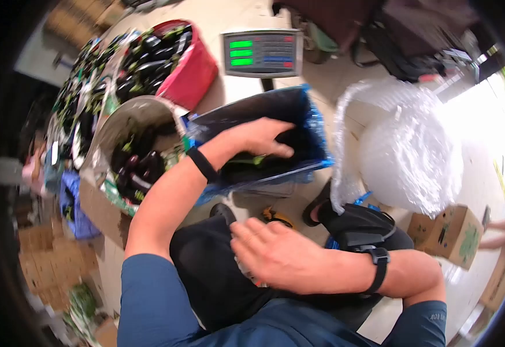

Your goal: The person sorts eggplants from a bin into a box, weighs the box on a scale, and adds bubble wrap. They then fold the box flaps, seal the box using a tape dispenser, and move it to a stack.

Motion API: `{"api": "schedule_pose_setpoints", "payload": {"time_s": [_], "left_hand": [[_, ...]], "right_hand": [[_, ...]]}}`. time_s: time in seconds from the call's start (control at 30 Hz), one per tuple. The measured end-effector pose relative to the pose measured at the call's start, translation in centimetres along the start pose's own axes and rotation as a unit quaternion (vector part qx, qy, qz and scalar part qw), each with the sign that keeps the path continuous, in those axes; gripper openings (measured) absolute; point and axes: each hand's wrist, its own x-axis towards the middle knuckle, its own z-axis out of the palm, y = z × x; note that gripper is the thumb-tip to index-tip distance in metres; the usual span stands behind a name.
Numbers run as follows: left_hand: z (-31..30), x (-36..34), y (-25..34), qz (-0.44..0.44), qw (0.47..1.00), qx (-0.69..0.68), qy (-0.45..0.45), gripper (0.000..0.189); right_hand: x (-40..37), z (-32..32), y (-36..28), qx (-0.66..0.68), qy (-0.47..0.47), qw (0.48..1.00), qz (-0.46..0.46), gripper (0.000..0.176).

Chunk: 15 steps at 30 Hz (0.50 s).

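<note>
Reaching into the blue-lined box (325, 141), the left hand (261, 137) has its fingers spread, with no eggplant visibly pinched. Dark eggplants (257, 160) lie low in that box (a green stem shows below the hand), so filling looks partly done, though shadow hides how full it is. More eggplants lie in the round bin (105, 128) beside it, and the red basket (199, 81) behind is heaped, so plenty are outside the box. Above the lap, the right hand (273, 251) has its fingers extended close together; its underside is hidden, so I cannot tell whether it holds anything.
</note>
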Motion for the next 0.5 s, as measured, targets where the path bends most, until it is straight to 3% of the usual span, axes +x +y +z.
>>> {"api": "schedule_pose_setpoints", "payload": {"time_s": [0.07,0.1,0.17,0.23,0.3,0.33,0.37,0.4,0.43,0.47,0.5], "left_hand": [[-6.0,-4.6,3.8,-0.024,0.991,-0.123,0.041,0.062],[-7.7,-7.0,3.1,0.008,0.983,-0.118,0.142,0.044],[-11.6,-12.7,1.1,-0.035,0.909,-0.212,0.357,0.026],[-13.2,-19.4,-3.0,-0.069,0.809,-0.216,0.543,0.032],[-11.5,-25.5,-9.4,-0.146,0.685,-0.288,0.653,0.041],[-8.9,-27.8,-14.1,-0.143,0.594,-0.398,0.684,0.036],[-6.2,-29.7,-16.9,-0.225,0.537,-0.429,0.691,0.024],[-2.6,-30.5,-20.3,-0.24,0.515,-0.444,0.693,0.015],[1.6,-31.7,-23.5,-0.25,0.565,-0.457,0.639,0.016],[5.3,-31.2,-26.2,-0.322,0.527,-0.489,0.615,0.014],[9.1,-30.8,-28.4,-0.356,0.547,-0.502,0.568,0.006]], "right_hand": [[-0.1,-0.2,0.4,0.036,-0.034,0.999,0.018,0.056],[-0.2,-0.6,0.8,0.062,-0.055,0.996,0.032,0.057],[-0.2,-1.2,1.2,0.073,-0.035,0.996,0.042,0.056],[-0.4,-1.5,1.9,0.069,-0.025,0.995,0.073,0.049],[-0.3,-1.6,2.8,0.066,0.036,0.992,0.103,0.043],[0.0,-1.8,3.4,0.078,0.052,0.99,0.102,0.041],[0.3,-1.9,4.0,0.09,0.069,0.988,0.103,0.039],[0.5,-2.1,4.3,0.089,0.058,0.99,0.087,0.039],[0.4,-2.2,4.2,0.09,0.039,0.983,0.153,0.037],[0.6,-2.0,4.1,0.087,0.02,0.972,0.219,0.035],[1.2,-1.3,3.9,0.088,0.028,0.974,0.205,0.032]]}}
